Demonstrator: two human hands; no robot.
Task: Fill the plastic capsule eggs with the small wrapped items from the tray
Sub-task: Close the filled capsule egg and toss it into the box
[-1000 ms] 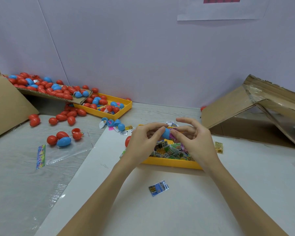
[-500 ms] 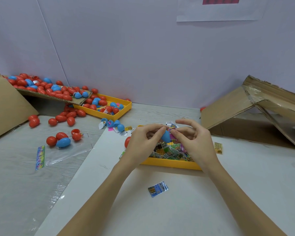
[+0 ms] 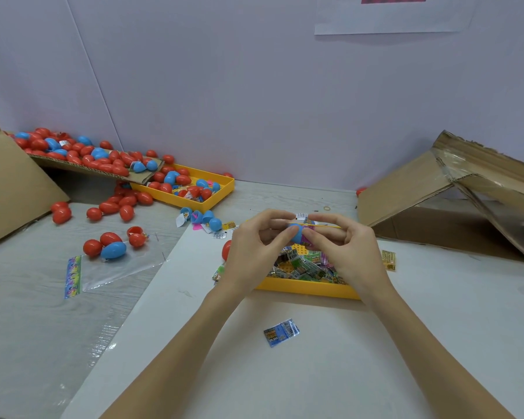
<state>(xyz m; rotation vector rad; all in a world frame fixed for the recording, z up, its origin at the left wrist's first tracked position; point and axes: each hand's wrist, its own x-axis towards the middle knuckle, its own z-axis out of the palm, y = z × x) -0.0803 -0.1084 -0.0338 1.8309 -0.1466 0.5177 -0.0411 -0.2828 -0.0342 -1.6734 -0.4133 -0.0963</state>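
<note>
My left hand [image 3: 254, 252] pinches a blue capsule egg half [image 3: 295, 232] between thumb and fingertips, held above the far part of the yellow tray [image 3: 309, 290] of small wrapped items [image 3: 303, 266]. My right hand [image 3: 345, 252] pinches a pinkish wrapped item [image 3: 307, 234] against the egg's open side, fingers curled round it. Versus a second ago: both hands sit a touch closer together and the pink wrapper shows less, so I judge it's going further into the shell; cannot tell if it's fully seated, fingers hide the opening. Tray hasn't moved, and the loose blue packet [image 3: 281, 332] lies where it did, on the white sheet near me. Means this egg is mid-fill, not closed yet; matching half not visible in my grip. Next likely: push the item home, find the other half, snap shut. Far left, a pile of red and blue eggs [image 3: 88, 155] on cardboard, second yellow tray [image 3: 224, 189] beside it, a few eggs [image 3: 112, 247] on clear plastic at left.
</note>
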